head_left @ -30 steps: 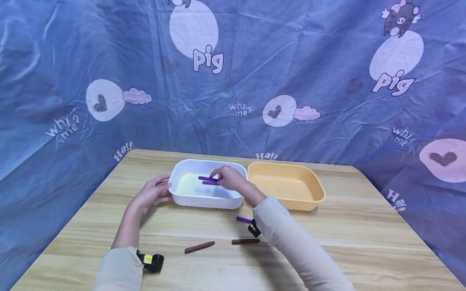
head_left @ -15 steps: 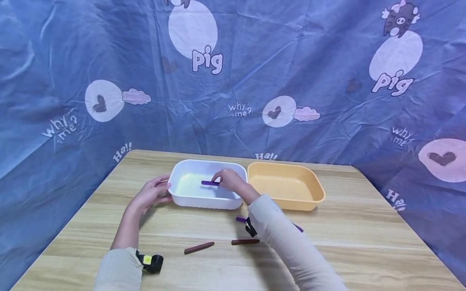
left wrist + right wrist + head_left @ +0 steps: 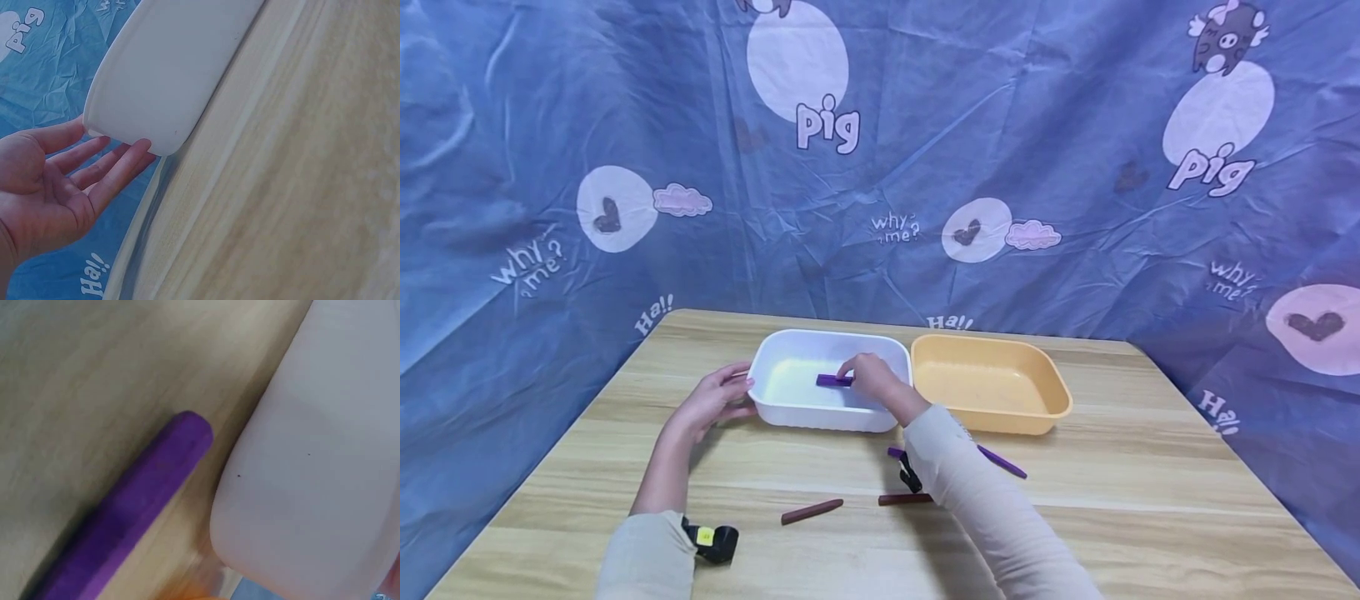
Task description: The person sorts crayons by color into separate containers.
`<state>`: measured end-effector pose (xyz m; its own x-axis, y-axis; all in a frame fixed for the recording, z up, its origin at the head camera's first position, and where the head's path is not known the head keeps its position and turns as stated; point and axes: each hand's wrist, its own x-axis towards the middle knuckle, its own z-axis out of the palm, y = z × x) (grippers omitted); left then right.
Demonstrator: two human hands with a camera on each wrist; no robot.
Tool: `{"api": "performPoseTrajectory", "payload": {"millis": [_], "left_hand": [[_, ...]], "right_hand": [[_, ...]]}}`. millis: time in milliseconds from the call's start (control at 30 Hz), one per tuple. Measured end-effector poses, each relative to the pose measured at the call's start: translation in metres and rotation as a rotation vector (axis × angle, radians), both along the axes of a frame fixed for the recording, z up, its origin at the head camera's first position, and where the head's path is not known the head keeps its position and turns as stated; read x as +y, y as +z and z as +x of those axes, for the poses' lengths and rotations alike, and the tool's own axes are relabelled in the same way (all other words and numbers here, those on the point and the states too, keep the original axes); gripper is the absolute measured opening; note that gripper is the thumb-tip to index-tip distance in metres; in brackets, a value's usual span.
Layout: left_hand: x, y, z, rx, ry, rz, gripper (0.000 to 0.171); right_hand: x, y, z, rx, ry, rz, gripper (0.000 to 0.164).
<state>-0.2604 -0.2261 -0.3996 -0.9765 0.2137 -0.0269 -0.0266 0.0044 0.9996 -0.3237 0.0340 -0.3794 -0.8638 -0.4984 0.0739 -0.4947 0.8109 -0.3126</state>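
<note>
We see smooth plastic, wood grain and creased fabric.
Near the far edge of the wood-grained table point(image 3: 1150, 500) we find a white bin point(image 3: 823, 418) and a yellow bin point(image 3: 992, 387) in smooth plastic; purple sticks point(image 3: 125, 509) look matt, and beyond that edge the backdrop point(image 3: 1045, 150) is wrinkled cloth, softly sheened.

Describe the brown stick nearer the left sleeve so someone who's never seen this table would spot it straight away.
Find the white bin on the wooden table, then look below it in the head view. There lies the brown stick, tapered end to the right. Its colour rules out the purple sticks, and it clearly slants, while the other brown stick lies almost level.
</note>
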Motion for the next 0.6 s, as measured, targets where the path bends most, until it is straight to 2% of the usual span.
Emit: {"api": "performPoseTrajectory", "payload": {"millis": [400,600], "left_hand": [[0.0026,-0.0012,0.0048,0.005,0.004,0.001,0.052],[0.0021,-0.0027,0.0040,0.015,0.002,0.001,0.051]], "right_hand": [[0.0030,-0.0067,0.0012,0.076,0.005,-0.017,0.033],[0.0058,-0.0034,0.0027,0.135,0.018,-0.053,0.032]]}}
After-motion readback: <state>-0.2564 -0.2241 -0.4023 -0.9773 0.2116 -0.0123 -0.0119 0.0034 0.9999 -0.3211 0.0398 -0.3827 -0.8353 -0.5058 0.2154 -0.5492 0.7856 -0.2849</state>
